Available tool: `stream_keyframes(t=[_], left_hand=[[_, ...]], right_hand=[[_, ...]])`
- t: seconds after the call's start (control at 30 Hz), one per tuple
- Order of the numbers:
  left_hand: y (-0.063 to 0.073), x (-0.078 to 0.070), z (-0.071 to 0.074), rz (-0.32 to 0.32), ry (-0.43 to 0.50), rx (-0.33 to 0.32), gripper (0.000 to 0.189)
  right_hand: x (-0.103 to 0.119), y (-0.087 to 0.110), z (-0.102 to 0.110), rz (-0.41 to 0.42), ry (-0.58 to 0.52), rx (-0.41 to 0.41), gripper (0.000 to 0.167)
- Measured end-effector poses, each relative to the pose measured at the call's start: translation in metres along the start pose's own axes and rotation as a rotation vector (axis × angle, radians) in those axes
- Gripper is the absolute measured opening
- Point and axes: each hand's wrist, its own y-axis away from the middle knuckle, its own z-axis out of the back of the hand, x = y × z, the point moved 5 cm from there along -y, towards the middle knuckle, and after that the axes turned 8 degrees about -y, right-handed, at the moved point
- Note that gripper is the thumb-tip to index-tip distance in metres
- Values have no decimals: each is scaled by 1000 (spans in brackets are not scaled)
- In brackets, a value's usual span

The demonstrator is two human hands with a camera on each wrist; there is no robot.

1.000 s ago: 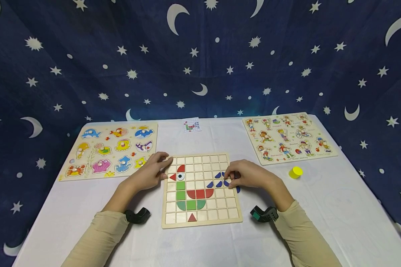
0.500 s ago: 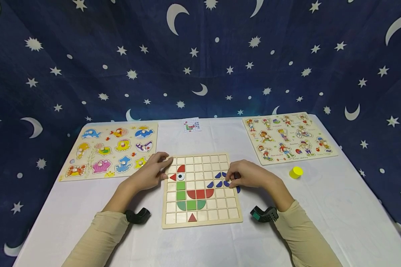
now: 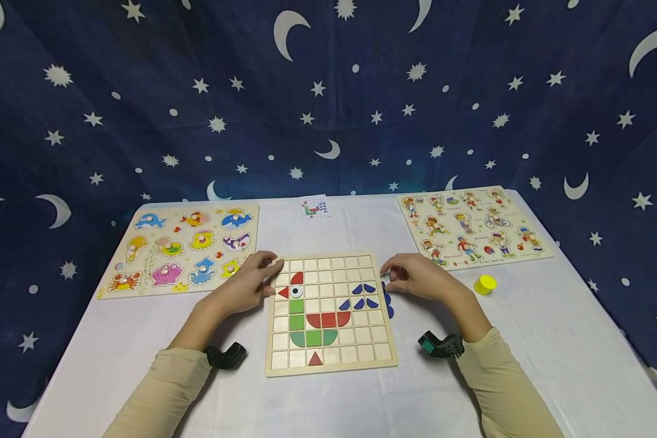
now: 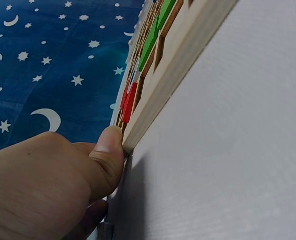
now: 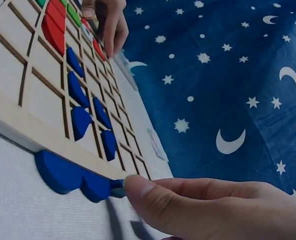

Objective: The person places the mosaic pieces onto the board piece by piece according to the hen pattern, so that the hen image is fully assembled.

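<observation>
A wooden grid board (image 3: 334, 369) lies in the middle of the table. Its cells hold a bird made of red pieces (image 3: 328, 320), green squares (image 3: 296, 306), a white eye tile (image 3: 295, 291) and several blue quarter-round blocks (image 3: 357, 289). My left hand (image 3: 246, 286) grips the board's far left corner, thumb against the side edge. Just off the right edge, my right hand (image 3: 418, 277) pinches a blue block (image 5: 117, 187) between thumb and fingers, partly hidden by the thumb. More loose blue blocks (image 5: 60, 172) lie against that edge.
A sea-animal puzzle (image 3: 197, 238) lies at the left, a sports-figure puzzle (image 3: 471, 228) at the back right. A small printed bird card (image 3: 314, 207) is at the far edge. The yellow cylinder (image 3: 484, 284) stands beside my right forearm. A starry cloth (image 3: 328, 115) hangs behind.
My right hand has moved right, off the board's blue blocks to the loose ones beside the edge, uncovering the blue blocks in the right columns. The left hand stays at its corner.
</observation>
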Motion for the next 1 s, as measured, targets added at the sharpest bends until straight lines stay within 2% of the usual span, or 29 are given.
stream_keyframes(t=[0.33, 0.87, 1.0], left_hand=[[-1, 0, -1, -14, -1, -7, 59], [-1, 1, -1, -6, -4, -2, 59], [-1, 2, -2, -6, -9, -2, 59]], right_hand=[[-5, -1, -5, -17, -4, 27, 16], [-9, 2, -4, -50, -36, 86, 11], [-8, 2, -4, -56, -35, 89, 14]])
